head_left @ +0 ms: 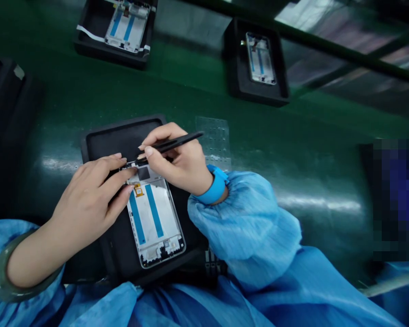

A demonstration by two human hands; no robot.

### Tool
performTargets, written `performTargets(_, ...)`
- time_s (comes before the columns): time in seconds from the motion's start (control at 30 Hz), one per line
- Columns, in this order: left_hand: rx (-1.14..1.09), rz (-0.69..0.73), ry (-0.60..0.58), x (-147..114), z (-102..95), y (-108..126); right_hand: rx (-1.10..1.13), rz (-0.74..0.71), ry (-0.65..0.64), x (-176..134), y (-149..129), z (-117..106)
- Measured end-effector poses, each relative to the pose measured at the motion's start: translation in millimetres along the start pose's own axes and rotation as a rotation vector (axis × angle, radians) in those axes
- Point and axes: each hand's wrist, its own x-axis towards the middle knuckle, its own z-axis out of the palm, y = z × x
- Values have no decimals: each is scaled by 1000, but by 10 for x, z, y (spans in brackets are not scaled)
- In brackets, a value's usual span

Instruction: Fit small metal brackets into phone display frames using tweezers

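Observation:
A phone mid-frame (pixel 170 218) lies in a black foam tray (pixel 117 254), its inner side up with two blue strips and a small orange flex cable (pixel 138 190). My left hand (pixel 92 190) steadies the frame's upper left corner, thumb at the side edge and fingertips on the top end. Between the thumb and fingers of my right hand (pixel 180 159) is a pair of black tweezers (pixel 177 142). The tweezer tips point left at the frame's top edge, close to my left fingertips. What lies right at the tips is too small to make out.
Two more black trays, one at the back left (pixel 111 54) and one at the back right (pixel 259 95), each hold a phone frame. A clear perforated plastic sheet (pixel 213 136) lies beyond my right wrist. Dark boxes (pixel 7 100) stand at the left edge of the green table (pixel 293 150).

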Motion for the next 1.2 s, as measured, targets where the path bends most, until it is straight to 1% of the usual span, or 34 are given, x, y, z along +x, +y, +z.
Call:
performTargets(0.07, 12, -1, 5, -1, -2, -2, -23, -68, -41, 4, 1, 7)
performTargets(0.13, 22, -1, -1, -2, -7, -2, -36, -104, -31, 7, 4, 12)
performTargets(0.2, 23, -1, -7, -1, -13, -3, -3, -55, 13, 5, 13, 14)
performTargets(0.27, 20, -1, -12, 0, -17, -5, 59, 36, 51, 0, 27, 14)
performTargets(0.33, 17, 1, -11, 1, -20, -6, 117, 112, 62, -7, 40, 17)
performTargets(0.43, 19, 5, -9, -1, -24, -4, 141, 158, 48, -17, 49, 24)
performTargets(0.53, 15, 7, -12, -4, -36, 3, 134, 177, 34, -20, 45, 28)
performTargets(0.77, -10, 19, -38, -5, -68, -1, 60, 223, 60, -17, 34, 22)
performTargets(0.9, -20, 0, -54, -5, -78, -2, 5, 224, 38, -22, 3, 11)
performTargets(1.03, -21, 15, -54, -4, -83, -1, -31, 236, 22, -23, -32, -2)
performTargets(1.2, -15, 21, -49, 0, -84, 5, -16, 182, -51, -12, -38, -17)
